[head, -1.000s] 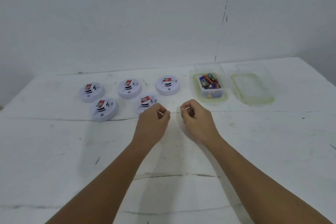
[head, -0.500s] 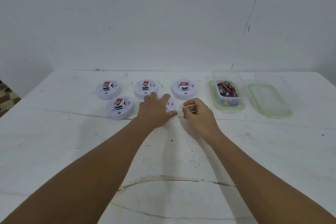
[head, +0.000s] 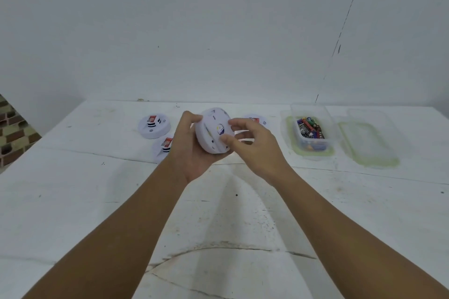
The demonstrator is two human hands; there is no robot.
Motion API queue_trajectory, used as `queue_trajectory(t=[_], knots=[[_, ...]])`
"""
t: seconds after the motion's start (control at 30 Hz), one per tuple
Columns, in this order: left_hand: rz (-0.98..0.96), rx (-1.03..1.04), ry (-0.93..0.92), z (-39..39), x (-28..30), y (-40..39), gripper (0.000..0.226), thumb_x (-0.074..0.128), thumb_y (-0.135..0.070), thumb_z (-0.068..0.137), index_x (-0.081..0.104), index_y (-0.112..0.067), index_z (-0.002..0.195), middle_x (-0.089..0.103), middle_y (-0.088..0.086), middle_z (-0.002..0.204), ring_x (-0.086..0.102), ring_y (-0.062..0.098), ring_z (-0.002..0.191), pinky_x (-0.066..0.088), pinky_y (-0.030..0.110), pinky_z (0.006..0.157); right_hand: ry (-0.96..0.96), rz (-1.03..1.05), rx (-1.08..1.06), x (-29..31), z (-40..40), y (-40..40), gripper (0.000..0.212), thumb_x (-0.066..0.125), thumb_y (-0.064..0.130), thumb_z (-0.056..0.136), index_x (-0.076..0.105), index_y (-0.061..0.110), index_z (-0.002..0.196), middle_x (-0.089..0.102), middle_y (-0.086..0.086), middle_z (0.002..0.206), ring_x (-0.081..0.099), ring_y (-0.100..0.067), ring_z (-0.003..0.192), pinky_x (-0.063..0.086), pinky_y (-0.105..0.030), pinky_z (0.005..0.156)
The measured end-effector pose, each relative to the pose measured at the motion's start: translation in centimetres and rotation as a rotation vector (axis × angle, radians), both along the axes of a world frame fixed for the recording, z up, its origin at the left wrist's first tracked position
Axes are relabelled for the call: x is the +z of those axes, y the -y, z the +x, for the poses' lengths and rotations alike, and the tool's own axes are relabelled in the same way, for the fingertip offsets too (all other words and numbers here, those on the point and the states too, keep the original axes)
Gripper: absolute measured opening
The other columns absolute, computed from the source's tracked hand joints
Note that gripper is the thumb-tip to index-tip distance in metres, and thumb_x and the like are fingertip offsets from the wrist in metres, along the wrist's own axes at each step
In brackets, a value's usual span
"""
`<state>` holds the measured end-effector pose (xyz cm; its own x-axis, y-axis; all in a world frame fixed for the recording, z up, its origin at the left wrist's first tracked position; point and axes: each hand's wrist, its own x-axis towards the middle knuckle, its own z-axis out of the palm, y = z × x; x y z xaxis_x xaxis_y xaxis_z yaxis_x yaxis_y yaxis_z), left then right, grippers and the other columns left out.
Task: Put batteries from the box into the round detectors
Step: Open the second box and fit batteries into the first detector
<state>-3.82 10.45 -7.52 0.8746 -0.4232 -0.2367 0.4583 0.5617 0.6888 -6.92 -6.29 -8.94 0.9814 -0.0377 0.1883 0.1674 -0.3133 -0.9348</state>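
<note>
Head: detector point(head: 213, 131) between both hands

Bench point(head: 97, 201): white, cracked.
Detectors point(head: 153, 126): three visible, 11–12 o'clock.
Battery box point(head: 311, 133): 1 o'clock.
Lid point(head: 369, 138): beside the box, 2 o'clock.

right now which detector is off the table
The detector held up in both hands, left hand cupping it, right hand at its back face. The other detectors in view lie flat on the table.
</note>
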Motion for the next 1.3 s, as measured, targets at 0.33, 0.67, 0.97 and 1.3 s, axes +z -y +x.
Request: queue_trajectory(t=[0.33,0.67,0.97,1.3], knots=[[0.028,-0.098,0.060,0.2,2.0,-0.2,0.056,0.052,-0.065,0.095,0.071,-0.016,0.115,0.066,0.015,0.130,0.066,0.035,0.118,0.036,0.052,0.117,0.279,-0.175,-0.063,2.2,-0.7,-1.4,0.056,0.089,0.040,0.077,0.067,0.025,0.126,0.060,0.011,0.118,0.058,0.006,0.103,0.042,-0.002,0.078],[0.118,-0.017,0.072,0.2,2.4,0.3,0.034,0.050,-0.050,0.100,0.071,-0.025,0.108,0.069,0.010,0.118,0.059,0.032,0.115,0.046,0.046,0.097,0.271,-0.229,-0.078,2.2,-1.2,-1.6,0.056,0.085,0.047,0.079,0.063,0.030,0.127,0.059,0.016,0.120,0.060,0.004,0.103,0.045,-0.009,0.078],[0.117,-0.011,0.063,-0.5,1.9,0.3,0.040,0.045,-0.048,0.101,0.073,-0.021,0.103,0.071,0.006,0.112,0.066,0.026,0.103,0.049,0.039,0.084,0.295,-0.359,0.019,2.6,-0.7,-0.8,0.058,0.086,0.045,0.079,0.061,0.026,0.128,0.056,0.015,0.118,0.056,0.002,0.101,0.043,-0.012,0.080],[0.209,0.026,0.071,-0.4,2.0,0.6,0.038,0.048,-0.051,0.100,0.069,-0.022,0.113,0.067,0.010,0.119,0.061,0.030,0.113,0.052,0.043,0.086,0.256,-0.343,-0.089,2.2,-0.7,-1.5,0.054,0.079,0.057,0.078,0.060,0.033,0.123,0.060,0.019,0.114,0.060,0.003,0.099,0.042,-0.010,0.075]])
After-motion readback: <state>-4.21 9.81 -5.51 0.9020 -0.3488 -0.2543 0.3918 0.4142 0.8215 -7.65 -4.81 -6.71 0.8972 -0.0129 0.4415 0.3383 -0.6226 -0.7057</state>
